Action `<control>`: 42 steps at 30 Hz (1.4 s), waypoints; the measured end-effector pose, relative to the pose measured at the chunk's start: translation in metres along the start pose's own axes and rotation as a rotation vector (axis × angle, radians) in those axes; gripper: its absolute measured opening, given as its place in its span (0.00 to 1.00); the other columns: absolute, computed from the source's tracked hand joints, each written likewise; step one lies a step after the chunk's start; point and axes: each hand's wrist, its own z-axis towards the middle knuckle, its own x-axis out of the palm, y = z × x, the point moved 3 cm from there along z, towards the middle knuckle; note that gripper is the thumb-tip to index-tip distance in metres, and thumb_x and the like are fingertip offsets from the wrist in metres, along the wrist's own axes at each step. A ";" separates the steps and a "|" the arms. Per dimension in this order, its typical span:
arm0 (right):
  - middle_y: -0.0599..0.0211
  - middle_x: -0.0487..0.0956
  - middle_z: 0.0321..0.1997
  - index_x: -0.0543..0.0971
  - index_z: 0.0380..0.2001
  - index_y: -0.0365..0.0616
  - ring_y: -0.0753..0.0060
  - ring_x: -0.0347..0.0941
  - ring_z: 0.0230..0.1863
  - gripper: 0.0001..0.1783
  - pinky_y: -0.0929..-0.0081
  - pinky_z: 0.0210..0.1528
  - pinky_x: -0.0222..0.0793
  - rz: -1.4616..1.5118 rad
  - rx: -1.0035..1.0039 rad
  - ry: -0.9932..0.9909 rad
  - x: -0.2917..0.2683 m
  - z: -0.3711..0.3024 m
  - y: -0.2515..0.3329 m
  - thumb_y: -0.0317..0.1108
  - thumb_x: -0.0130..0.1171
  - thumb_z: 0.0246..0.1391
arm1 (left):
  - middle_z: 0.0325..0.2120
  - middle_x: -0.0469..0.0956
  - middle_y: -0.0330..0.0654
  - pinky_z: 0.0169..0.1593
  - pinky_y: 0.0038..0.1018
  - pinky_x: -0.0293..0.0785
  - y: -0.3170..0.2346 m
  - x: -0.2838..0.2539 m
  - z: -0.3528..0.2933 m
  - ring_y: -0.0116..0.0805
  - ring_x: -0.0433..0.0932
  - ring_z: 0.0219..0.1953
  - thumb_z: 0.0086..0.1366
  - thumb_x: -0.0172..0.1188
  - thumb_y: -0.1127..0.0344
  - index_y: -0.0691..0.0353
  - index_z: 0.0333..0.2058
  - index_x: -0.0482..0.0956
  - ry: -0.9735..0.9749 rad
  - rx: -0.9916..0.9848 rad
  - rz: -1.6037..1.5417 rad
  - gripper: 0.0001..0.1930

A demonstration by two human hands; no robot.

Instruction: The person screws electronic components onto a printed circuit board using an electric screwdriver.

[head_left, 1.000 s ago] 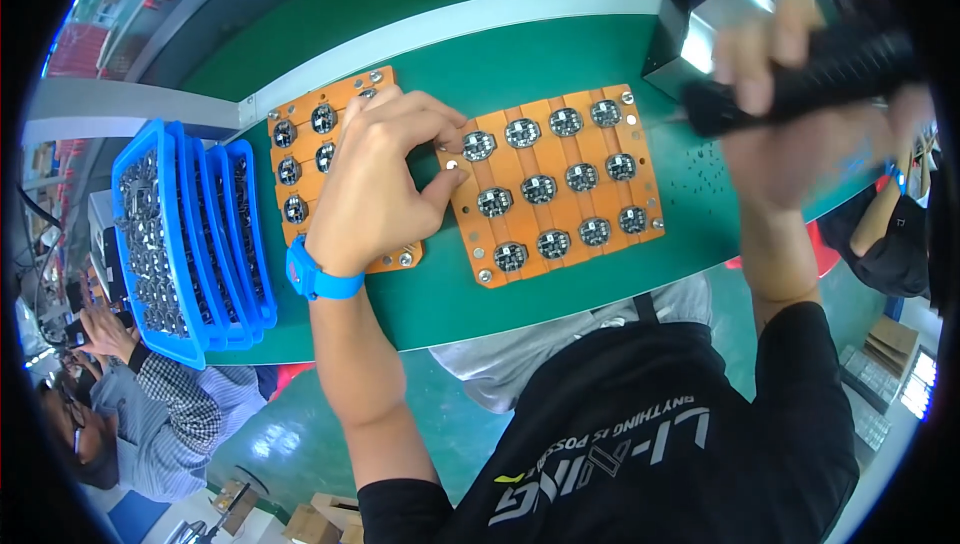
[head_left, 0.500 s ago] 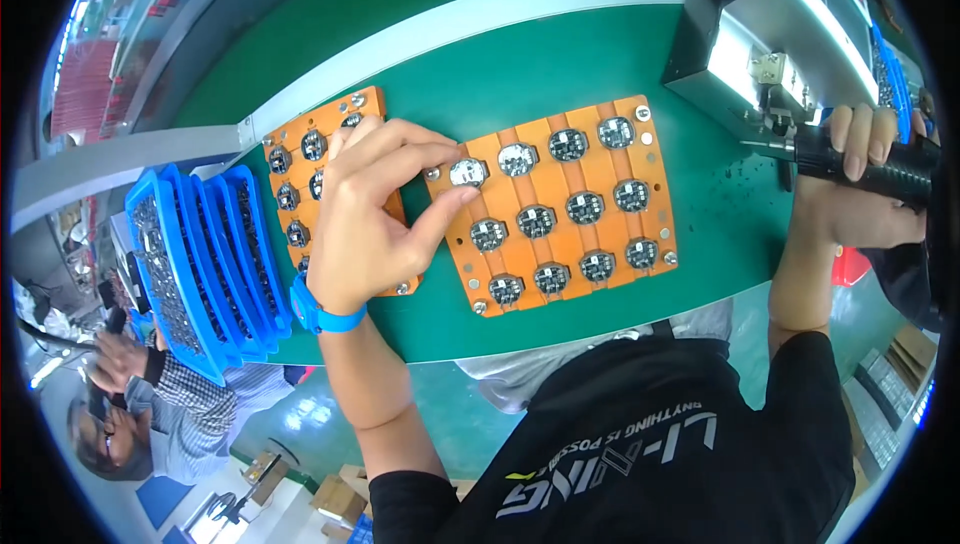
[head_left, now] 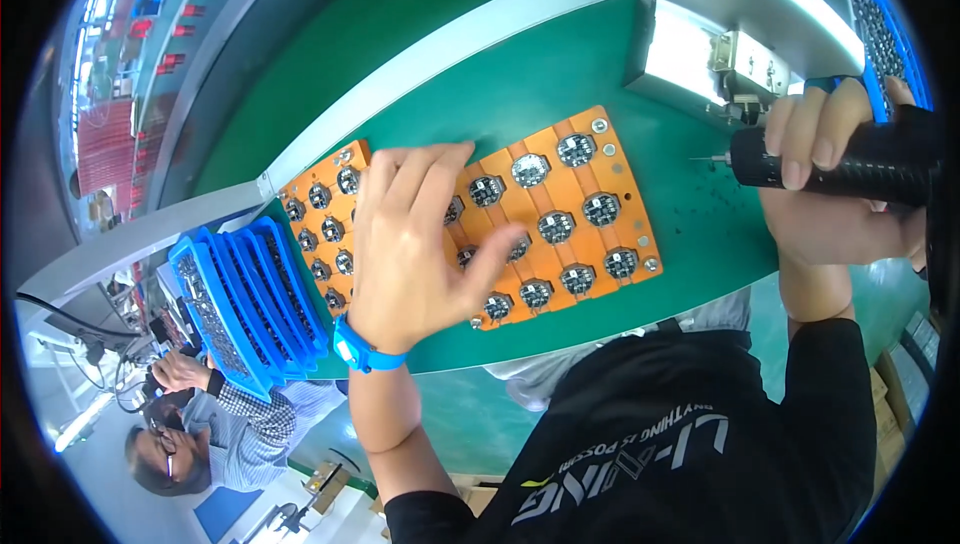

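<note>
My left hand (head_left: 415, 244) spreads over the left end of an orange fixture plate (head_left: 610, 229), thumb apart from the fingers and nothing visible in its grasp. Rows of small round circuit boards (head_left: 577, 150) sit in the plate; some are covered by the hand. A second orange plate (head_left: 358, 152) with similar boards lies to the left, partly behind the same hand. At the right, my right hand (head_left: 825, 219) is closed around a black electric screwdriver (head_left: 875, 169). Its thin bit points left, apart from the plate.
Several blue trays (head_left: 225, 334) full of small dark parts stand at the left. A grey machine (head_left: 740, 59) with a bright opening stands at the back right, beside a blue bin (head_left: 885, 34). Another person (head_left: 180, 454) works at lower left.
My left hand has moved right across the near plate, from its upper left corner to over its left boards. The screwdriver stays in my right hand. The whole view has shifted.
</note>
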 end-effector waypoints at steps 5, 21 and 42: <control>0.71 0.70 0.31 0.62 0.69 0.51 0.75 0.68 0.25 0.53 0.70 0.35 0.65 0.133 -0.071 -0.034 -0.014 0.001 -0.007 0.83 0.39 0.59 | 0.66 0.61 0.65 0.71 0.61 0.57 -0.042 0.009 0.005 0.65 0.63 0.67 0.34 0.84 0.49 0.69 0.75 0.45 0.318 0.043 0.015 0.74; 0.64 0.73 0.25 0.56 0.60 0.50 0.68 0.70 0.18 0.49 0.67 0.27 0.70 0.250 -0.018 -0.390 0.007 -0.009 -0.010 0.83 0.40 0.58 | 0.61 0.66 0.68 0.70 0.62 0.52 -0.053 -0.040 0.037 0.68 0.67 0.62 0.28 0.82 0.53 0.79 0.70 0.45 0.015 -0.083 0.174 0.74; 0.60 0.74 0.24 0.56 0.57 0.44 0.68 0.70 0.16 0.46 0.69 0.22 0.71 0.139 -0.046 -0.371 0.011 -0.014 -0.027 0.77 0.47 0.61 | 0.66 0.73 0.46 0.69 0.30 0.65 0.289 -0.062 0.132 0.43 0.72 0.66 0.35 0.81 0.33 0.83 0.65 0.63 -0.195 -0.925 -0.221 0.68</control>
